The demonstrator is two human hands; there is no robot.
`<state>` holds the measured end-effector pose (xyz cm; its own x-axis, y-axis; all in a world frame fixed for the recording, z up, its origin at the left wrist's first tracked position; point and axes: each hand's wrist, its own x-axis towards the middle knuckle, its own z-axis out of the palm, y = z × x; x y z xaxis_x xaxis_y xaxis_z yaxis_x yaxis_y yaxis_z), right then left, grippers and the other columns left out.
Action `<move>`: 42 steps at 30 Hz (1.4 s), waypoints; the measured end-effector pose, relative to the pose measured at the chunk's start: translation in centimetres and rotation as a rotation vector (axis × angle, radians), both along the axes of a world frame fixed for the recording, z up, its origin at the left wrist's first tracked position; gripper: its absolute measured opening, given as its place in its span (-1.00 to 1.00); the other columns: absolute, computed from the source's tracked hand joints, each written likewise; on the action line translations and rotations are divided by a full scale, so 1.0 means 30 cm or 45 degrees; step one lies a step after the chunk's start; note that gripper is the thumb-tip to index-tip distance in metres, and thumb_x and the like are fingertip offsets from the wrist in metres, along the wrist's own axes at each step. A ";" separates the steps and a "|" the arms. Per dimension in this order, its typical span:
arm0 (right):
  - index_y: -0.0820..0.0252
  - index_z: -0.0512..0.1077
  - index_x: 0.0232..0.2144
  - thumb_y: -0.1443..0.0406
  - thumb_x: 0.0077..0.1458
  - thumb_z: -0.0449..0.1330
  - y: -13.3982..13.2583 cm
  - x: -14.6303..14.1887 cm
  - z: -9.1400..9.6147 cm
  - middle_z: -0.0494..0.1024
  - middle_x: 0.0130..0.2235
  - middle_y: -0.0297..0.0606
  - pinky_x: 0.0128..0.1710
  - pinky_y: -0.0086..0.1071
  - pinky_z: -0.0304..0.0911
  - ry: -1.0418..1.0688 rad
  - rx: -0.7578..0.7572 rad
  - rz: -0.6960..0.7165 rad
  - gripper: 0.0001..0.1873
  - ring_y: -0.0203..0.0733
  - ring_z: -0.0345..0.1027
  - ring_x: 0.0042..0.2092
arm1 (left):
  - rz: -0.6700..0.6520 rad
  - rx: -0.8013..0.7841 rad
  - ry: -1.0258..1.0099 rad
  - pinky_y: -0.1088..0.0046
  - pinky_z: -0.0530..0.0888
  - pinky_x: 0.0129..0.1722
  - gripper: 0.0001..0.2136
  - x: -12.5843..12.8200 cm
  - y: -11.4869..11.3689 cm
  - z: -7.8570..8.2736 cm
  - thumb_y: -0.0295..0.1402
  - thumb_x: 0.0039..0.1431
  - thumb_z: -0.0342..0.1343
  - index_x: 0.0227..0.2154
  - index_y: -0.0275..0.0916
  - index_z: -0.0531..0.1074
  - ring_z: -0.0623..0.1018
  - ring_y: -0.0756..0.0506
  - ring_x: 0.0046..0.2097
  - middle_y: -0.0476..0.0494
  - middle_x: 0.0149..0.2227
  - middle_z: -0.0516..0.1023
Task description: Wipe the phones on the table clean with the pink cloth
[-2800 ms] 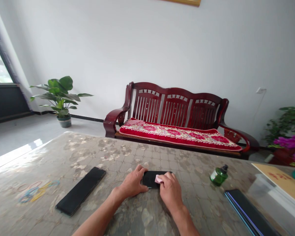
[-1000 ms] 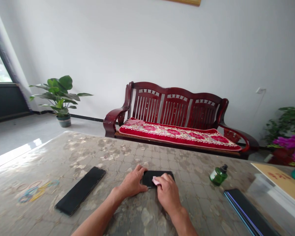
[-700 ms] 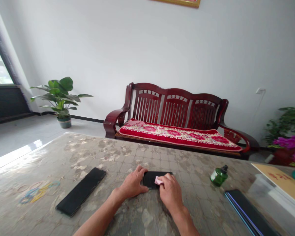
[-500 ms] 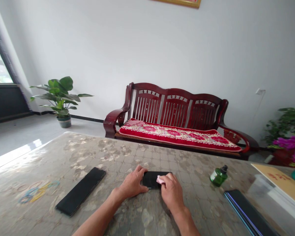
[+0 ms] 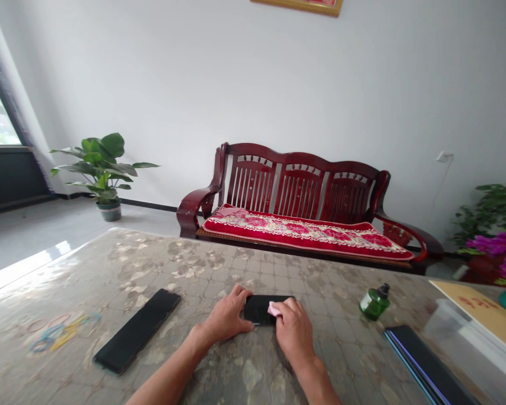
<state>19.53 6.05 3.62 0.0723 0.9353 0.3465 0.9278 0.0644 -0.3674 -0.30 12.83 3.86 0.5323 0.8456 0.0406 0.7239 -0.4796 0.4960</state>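
Note:
A black smartphone (image 5: 259,308) lies flat on the table in front of me, its long side running left to right. My left hand (image 5: 230,315) grips its left end, thumb at the near edge and fingers at the far edge. Pinched in my right hand (image 5: 294,329) is a small pink cloth (image 5: 273,309), pressed on the phone's screen toward its right half. Part of the phone's right end is hidden behind that hand. To the left, another black phone (image 5: 138,331) rests at a slant on the tablecloth.
Coloured rubber bands (image 5: 59,333) lie at the far left of the table (image 5: 219,264). On the right stand a green pump bottle (image 5: 375,302), a stack of phones (image 5: 425,363) and a clear box (image 5: 464,332) with a tan cover. Behind the table is a wooden bench (image 5: 299,185).
Almost nothing differs. Both hands keep their places on the phone, and the pink cloth sits at nearly the same spot; the view has shifted very slightly.

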 end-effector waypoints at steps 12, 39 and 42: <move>0.00 0.55 -0.23 0.48 0.10 0.07 0.007 0.006 -0.010 0.50 -0.26 -0.28 -0.20 -0.39 0.11 0.002 0.014 -0.030 -0.66 -0.17 0.31 -0.17 | 0.000 -0.016 -0.026 0.46 0.41 -0.18 -0.44 -0.002 -0.008 0.016 -0.31 -0.16 0.26 -0.01 -0.11 0.28 0.51 -0.12 -0.15 -0.08 -0.03 0.33; -0.02 0.55 -0.21 0.52 0.07 0.07 -0.009 -0.012 0.014 0.50 -0.25 -0.30 -0.18 -0.41 0.12 -0.029 -0.024 0.038 -0.60 -0.19 0.31 -0.16 | 0.002 -0.001 -0.011 0.45 0.42 -0.18 -0.42 -0.002 -0.003 -0.001 -0.31 -0.15 0.25 0.02 -0.10 0.25 0.52 -0.13 -0.14 -0.08 -0.02 0.33; 0.02 0.55 -0.23 0.49 0.11 0.07 0.002 0.003 0.019 0.50 -0.26 -0.27 -0.18 -0.38 0.10 -0.058 -0.012 -0.039 -0.65 -0.16 0.29 -0.17 | -0.002 -0.008 -0.007 0.45 0.42 -0.19 -0.43 -0.003 -0.001 -0.002 -0.29 -0.15 0.26 0.00 -0.11 0.26 0.51 -0.13 -0.14 -0.09 -0.01 0.33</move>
